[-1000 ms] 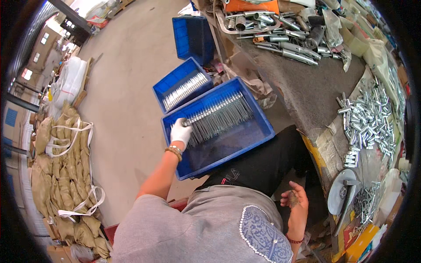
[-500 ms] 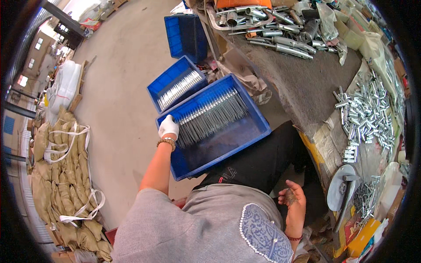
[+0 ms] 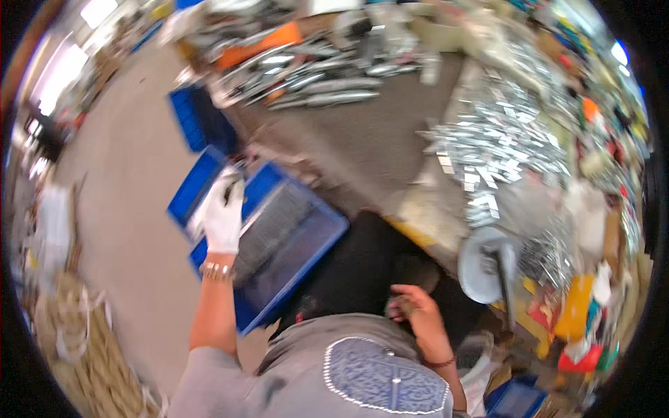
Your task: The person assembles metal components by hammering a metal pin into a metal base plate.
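Note:
My left hand point(image 3: 224, 217), in a white glove, is raised over the two blue bins, its fingers smeared by motion. Beneath it lies the larger blue bin point(image 3: 317, 244), resting against my dark-trousered leg. Inside that bin is a row of thin grey metal rods point(image 3: 273, 226), partly covered by the hand. The smaller blue bin point(image 3: 189, 184) adjoins it on the far left; its contents are blurred. My bare right hand point(image 3: 418, 315) hovers beside my right thigh, fingers loosely bent and apart. Dark smudges show near its fingers, and I see no clear object in it.
At right, a workbench point(image 3: 376, 139) carries a heap of small shiny metal pieces point(image 3: 495, 139) and larger metal tubes point(image 3: 327, 87). A pale round dish point(image 3: 481, 268) stands at its near edge. Another blue bin point(image 3: 198, 118) stands beyond. Tan sacks point(image 3: 77, 338) lie at left.
The view has swung right, so everything sits further left and is blurred. My left hand has left the larger bin's left rim and risen over the bins. My right hand stays near my thigh.

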A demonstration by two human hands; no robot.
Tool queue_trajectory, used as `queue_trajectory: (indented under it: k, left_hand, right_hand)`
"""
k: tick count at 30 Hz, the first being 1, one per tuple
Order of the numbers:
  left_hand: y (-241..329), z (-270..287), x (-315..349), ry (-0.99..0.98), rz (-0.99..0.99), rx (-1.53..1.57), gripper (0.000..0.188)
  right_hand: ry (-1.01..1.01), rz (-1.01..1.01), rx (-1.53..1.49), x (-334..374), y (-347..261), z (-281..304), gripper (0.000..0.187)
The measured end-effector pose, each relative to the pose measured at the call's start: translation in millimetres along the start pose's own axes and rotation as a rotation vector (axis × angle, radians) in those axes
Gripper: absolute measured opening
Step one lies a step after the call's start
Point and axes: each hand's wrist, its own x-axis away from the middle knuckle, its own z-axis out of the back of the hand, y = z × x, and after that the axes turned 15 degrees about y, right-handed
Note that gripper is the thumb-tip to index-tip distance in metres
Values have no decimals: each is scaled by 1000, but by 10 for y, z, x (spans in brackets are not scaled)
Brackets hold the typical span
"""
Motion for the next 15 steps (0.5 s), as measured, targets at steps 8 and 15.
queue_trajectory:
  k: [8,15]
  left_hand:
    - [1899,-1022,588,-495,-622,368,21]
    - [2360,-1834,850,-544,-1120,258,20]
  right_hand:
    - [35,121,-60,100,87,200,35]
    - [109,77,-93,332,96,330,36]
